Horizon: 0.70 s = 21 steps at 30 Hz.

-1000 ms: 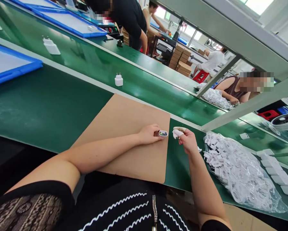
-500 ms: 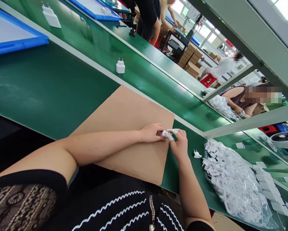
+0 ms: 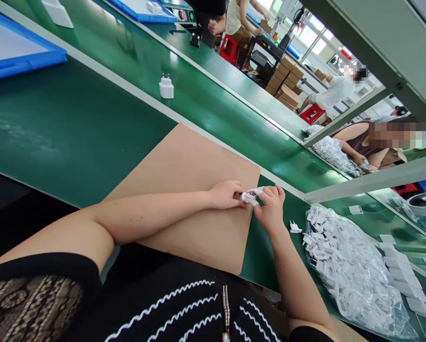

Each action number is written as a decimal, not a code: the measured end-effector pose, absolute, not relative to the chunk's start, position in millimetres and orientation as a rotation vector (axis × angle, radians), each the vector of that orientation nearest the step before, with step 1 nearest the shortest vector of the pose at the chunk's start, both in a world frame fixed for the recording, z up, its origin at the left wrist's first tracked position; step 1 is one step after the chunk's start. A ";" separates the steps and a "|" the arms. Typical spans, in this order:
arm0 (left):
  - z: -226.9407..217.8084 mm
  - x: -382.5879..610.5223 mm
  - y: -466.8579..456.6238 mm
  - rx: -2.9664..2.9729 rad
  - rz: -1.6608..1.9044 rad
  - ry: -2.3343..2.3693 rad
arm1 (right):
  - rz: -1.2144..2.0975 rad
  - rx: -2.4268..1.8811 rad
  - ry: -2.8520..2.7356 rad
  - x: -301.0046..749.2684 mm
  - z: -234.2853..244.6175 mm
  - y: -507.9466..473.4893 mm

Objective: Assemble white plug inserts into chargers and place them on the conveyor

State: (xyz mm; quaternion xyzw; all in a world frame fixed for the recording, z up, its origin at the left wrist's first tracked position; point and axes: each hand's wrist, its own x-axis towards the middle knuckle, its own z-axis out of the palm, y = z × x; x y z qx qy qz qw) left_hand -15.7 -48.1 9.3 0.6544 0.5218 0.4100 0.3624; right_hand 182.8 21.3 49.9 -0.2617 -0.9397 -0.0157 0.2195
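Cardboard sheet point(image 3: 194, 161), one, tan, flat on the green worktop point(image 3: 91, 123). White piece point(image 3: 242, 196), one, small, above the sheet's right margin, largely hidden by fingers; I cannot make out its form. Left hand point(image 3: 227, 194), above the sheet, fingers closed on that piece. Right hand point(image 3: 271, 206), at the sheet's right edge, white coverings on thumb and forefinger, tips meeting at the piece; I cannot tell whether they pinch it or only touch. Pronged plug part point(image 3: 295, 227), one, white, right of the sheet. Clear bag point(image 3: 355, 270), farther right of it, filled with white parts. White charger point(image 3: 166, 89), one, upright, prongs up, beyond the sheet's far edge. I log a blue-rimmed tray point(image 3: 31, 64), well left of the sheet.
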 end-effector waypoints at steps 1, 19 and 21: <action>8.0 -15.6 -47.4 1.687 1.057 1.350 | -0.042 -0.743 -2.587 182.6 48.3 20.8; 14.4 -49.4 35.1 1.473 1.204 1.871 | 0.996 -1.071 -1.736 164.2 -24.2 14.7; 25.5 -71.2 60.6 1.434 1.199 2.003 | 0.969 -1.054 -1.783 163.1 -26.0 16.4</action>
